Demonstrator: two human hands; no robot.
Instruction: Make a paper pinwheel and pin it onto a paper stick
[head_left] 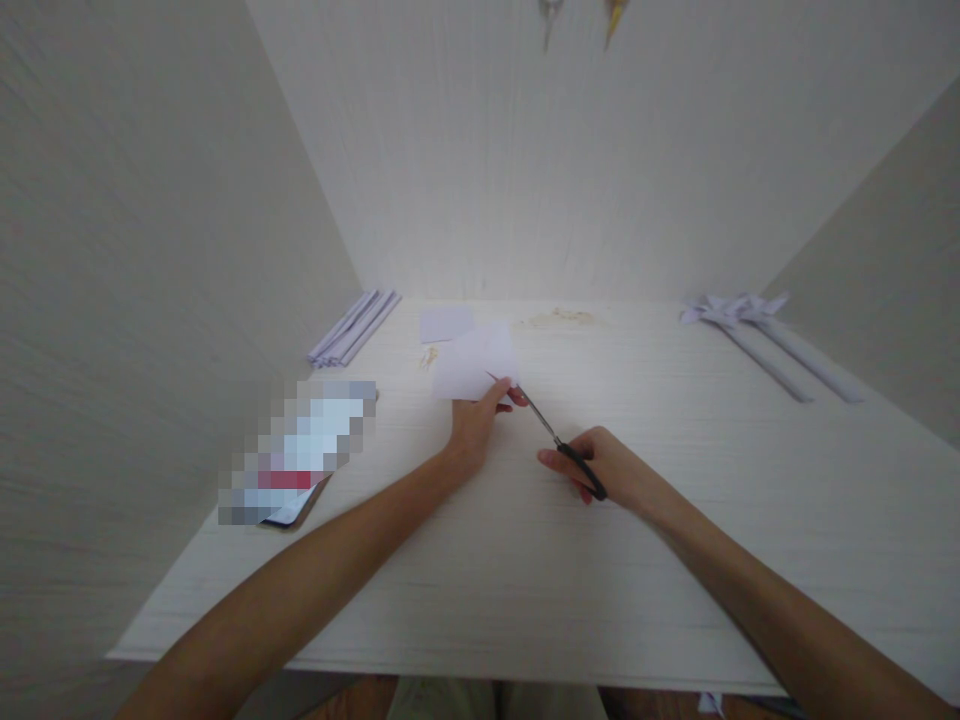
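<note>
In my left hand [478, 420] is a sheet of white paper [476, 360], pinched near its lower right corner and lifted off the table. My right hand [596, 465] has its fingers round the black handles of a pair of scissors [538, 412]. The blades point up and left, and they reach the paper beside my left fingertips. Part of the blades is hidden there. Another piece of white paper [444, 323] lies flat just behind the held sheet. A few small yellowish rubber bands [428, 358] sit to its left.
Rolled paper sticks [354, 330] lie bundled at the back left. A blurred-out phone [307, 460] rests on the left of the white table [480, 600]. At right are two paper rolls [799, 355] with folded, frilled ends. White walls [517, 160] enclose the back and sides.
</note>
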